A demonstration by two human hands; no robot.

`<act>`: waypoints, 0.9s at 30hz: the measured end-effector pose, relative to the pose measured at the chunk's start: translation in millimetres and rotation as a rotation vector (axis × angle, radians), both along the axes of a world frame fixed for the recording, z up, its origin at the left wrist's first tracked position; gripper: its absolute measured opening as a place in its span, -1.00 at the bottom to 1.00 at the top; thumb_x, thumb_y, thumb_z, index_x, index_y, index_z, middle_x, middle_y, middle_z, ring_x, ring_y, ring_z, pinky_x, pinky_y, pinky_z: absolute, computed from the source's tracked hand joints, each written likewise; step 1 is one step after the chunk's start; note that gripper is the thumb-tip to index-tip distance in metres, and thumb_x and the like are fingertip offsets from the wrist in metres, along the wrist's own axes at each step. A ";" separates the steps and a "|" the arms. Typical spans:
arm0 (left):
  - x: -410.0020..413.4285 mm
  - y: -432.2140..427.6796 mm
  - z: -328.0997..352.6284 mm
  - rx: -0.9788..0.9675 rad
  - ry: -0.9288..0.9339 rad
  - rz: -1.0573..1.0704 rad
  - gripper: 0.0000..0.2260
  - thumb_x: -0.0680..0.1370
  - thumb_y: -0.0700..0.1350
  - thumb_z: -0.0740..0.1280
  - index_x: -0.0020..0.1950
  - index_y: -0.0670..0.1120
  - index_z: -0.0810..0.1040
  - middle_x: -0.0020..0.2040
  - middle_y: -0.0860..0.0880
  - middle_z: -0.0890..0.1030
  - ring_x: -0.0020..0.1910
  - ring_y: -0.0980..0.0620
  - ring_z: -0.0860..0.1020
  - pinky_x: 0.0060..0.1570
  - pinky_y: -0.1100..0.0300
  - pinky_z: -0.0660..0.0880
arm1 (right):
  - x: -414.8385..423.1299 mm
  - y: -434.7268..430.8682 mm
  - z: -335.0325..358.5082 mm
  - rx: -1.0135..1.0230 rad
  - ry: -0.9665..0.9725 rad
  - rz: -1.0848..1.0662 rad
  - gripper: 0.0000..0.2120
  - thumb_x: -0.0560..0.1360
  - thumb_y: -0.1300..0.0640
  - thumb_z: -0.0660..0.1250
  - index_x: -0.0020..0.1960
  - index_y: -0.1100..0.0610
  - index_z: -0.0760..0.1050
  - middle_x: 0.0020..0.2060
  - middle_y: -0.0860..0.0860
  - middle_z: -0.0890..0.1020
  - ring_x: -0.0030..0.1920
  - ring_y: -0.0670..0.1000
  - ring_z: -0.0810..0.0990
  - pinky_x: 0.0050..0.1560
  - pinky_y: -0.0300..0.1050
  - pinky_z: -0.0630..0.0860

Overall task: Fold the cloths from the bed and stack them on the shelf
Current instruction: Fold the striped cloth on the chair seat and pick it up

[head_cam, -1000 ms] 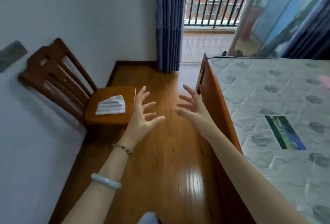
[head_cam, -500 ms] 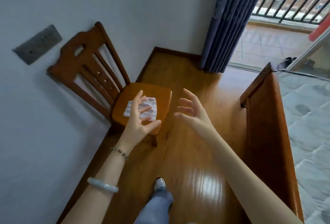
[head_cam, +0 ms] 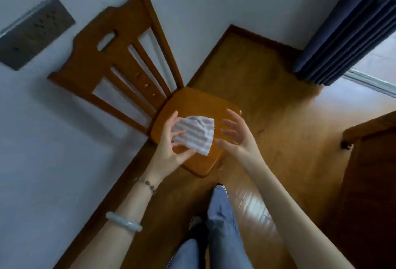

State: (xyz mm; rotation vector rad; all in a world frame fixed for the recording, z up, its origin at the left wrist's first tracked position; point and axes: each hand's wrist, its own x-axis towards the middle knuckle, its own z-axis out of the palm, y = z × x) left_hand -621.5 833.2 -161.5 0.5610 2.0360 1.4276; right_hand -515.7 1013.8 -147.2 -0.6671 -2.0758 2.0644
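Pinching the striped cloth [head_cam: 196, 133] in my left hand [head_cam: 169, 148], I see the fingers lying across its left part while the rest of the fabric fans out toward my right hand [head_cam: 237, 135]. That right hand holds nothing: its fingers are spread wide and lightly bent, with the palm facing the cloth, just beside its right edge. Whether they touch, I cannot tell. Both hands hover over the wooden chair seat [head_cam: 199, 101]. Behind the left hand, the forearm wears a beaded bracelet [head_cam: 147, 184] and a pale bangle [head_cam: 124, 221]. A dark curtain [head_cam: 342, 33] hangs far beyond the right hand.
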 end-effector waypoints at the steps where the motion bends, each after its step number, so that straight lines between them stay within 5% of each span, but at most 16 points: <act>1: -10.2 5.6 -6.8 -0.016 -0.003 0.017 -0.17 0.34 0.01 0.47 0.47 0.21 0.05 0.35 0.32 0.26 0.30 0.27 0.40 0.11 0.38 0.47 | -11.6 6.7 -8.2 -0.011 -0.002 0.017 -0.37 0.47 0.28 0.41 0.39 -0.10 0.23 0.26 -0.03 0.44 0.20 -0.05 0.51 0.02 -0.30 0.54; 4: -39.4 20.5 -33.5 -0.069 -0.033 0.067 -0.20 0.37 -0.04 0.48 0.44 0.26 0.07 0.33 0.38 0.27 0.31 0.23 0.40 0.13 0.35 0.48 | -38.9 25.9 -38.7 -0.068 -0.040 0.046 -0.36 0.46 0.30 0.41 0.42 -0.05 0.23 0.29 0.01 0.45 0.21 -0.03 0.52 0.08 -0.25 0.55; 9: -82.0 31.0 -83.4 -0.145 -0.026 0.107 -0.17 0.41 -0.23 0.48 0.49 0.18 0.08 0.45 0.08 0.27 0.30 0.18 0.43 0.10 0.34 0.50 | -74.0 37.8 -92.6 -0.094 -0.100 0.086 -0.37 0.46 0.32 0.40 0.41 -0.05 0.26 0.24 0.02 0.48 0.18 -0.04 0.54 0.02 -0.26 0.55; 15: -124.2 20.0 -163.5 -0.245 -0.026 -0.007 -0.22 0.41 -0.20 0.49 0.39 0.27 0.12 0.28 0.31 0.30 0.23 0.33 0.42 0.07 0.41 0.48 | -99.2 21.2 -179.2 -0.088 -0.181 0.080 -0.45 0.45 0.30 0.41 0.32 -0.07 0.33 0.17 -0.02 0.51 0.16 -0.05 0.54 0.06 -0.14 0.58; 21: -166.8 -4.7 -254.8 -0.467 0.001 -0.168 -0.46 0.48 -0.19 0.42 0.38 0.09 0.31 0.26 0.13 0.43 0.23 0.16 0.44 0.21 0.09 0.50 | -114.0 -3.9 -287.3 0.222 -0.401 0.092 -0.62 0.42 0.16 0.46 0.18 0.07 0.42 0.12 -0.02 0.51 0.10 -0.02 0.51 0.09 -0.07 0.52; 24: -184.2 -11.7 -289.1 -0.523 0.033 -0.229 -0.58 0.52 -0.20 0.37 0.33 0.05 0.38 0.22 0.11 0.46 0.19 0.15 0.45 0.10 0.25 0.48 | -115.6 -17.3 -327.9 0.358 -0.524 0.139 -0.58 0.43 0.14 0.45 0.24 0.07 0.41 0.20 0.03 0.45 0.18 0.05 0.44 0.09 -0.19 0.38; 27: -198.5 -15.1 -320.0 -0.582 0.109 -0.337 -0.68 0.54 -0.16 0.36 0.28 0.01 0.44 0.20 0.11 0.46 0.19 0.18 0.38 0.04 0.30 0.35 | -116.7 -28.5 -358.0 0.554 -0.619 0.189 -0.53 0.43 0.13 0.46 0.29 0.12 0.42 0.26 0.11 0.43 0.22 0.16 0.38 0.16 -0.08 0.35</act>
